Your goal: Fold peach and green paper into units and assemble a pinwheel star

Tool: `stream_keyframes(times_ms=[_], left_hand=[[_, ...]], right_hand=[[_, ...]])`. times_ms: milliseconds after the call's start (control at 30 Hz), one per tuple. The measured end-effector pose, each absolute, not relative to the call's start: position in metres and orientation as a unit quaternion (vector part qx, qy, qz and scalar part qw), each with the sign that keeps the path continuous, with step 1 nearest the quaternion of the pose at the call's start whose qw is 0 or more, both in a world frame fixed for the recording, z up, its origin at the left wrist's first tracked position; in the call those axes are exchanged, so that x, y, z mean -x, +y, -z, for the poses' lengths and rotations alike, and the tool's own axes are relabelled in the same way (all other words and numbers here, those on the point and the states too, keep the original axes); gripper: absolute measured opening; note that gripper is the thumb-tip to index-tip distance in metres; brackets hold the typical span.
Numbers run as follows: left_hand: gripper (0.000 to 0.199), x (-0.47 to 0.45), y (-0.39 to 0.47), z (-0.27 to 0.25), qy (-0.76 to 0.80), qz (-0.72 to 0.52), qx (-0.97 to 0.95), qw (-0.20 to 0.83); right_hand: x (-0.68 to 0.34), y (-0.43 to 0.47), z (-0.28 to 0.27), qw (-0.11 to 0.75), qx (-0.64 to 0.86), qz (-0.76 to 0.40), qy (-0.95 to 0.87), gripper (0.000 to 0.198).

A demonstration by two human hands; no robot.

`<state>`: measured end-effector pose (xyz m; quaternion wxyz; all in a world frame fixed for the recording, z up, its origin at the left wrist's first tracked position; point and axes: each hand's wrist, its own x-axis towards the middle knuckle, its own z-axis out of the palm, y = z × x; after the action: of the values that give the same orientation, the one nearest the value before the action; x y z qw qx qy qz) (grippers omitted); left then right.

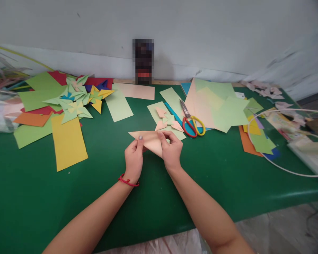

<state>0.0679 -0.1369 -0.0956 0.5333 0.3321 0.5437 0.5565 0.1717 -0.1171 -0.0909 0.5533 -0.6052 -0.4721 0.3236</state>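
Note:
A peach sheet of paper (151,141), folded to a point at its left end, is held up over the green table (108,197). My left hand (134,155) pinches its left part, thumb on top. My right hand (171,150) grips the right end between thumb and fingers. The fingers behind the paper are partly hidden. Just beyond my right hand lies a green and peach folded paper star (168,120) on a pale green sheet. Scissors (189,120) with one red and one yellow handle rest to its right, blades pointing away.
Several folded paper stars (76,97) lie among coloured sheets at the back left, near a yellow sheet (69,144). Pale green sheets (214,106) are stacked at the back right. A white hoop (265,164) stands at the right edge. A dark blurred object (143,61) leans against the wall.

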Motion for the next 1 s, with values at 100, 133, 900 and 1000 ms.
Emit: stream_keyframes(times_ms=[100, 133, 900, 1000], left_hand=[[0.027, -0.064, -0.133, 0.091, 0.531, -0.563, -0.348, 0.529], [0.030, -0.062, -0.132, 0.090, 0.532, -0.569, -0.349, 0.521], [0.018, -0.048, -0.121, 0.089, 0.545, -0.626, -0.283, 0.480], [0.019, -0.049, -0.122, 0.089, 0.550, -0.632, -0.268, 0.477]], right_hand=[[-0.174, -0.116, 0.090, 0.555, 0.596, -0.344, -0.467, 0.024], [-0.174, -0.115, 0.089, 0.554, 0.592, -0.348, -0.471, 0.024], [-0.177, -0.112, 0.093, 0.566, 0.586, -0.338, -0.472, 0.022], [-0.177, -0.113, 0.093, 0.562, 0.585, -0.339, -0.476, 0.022]])
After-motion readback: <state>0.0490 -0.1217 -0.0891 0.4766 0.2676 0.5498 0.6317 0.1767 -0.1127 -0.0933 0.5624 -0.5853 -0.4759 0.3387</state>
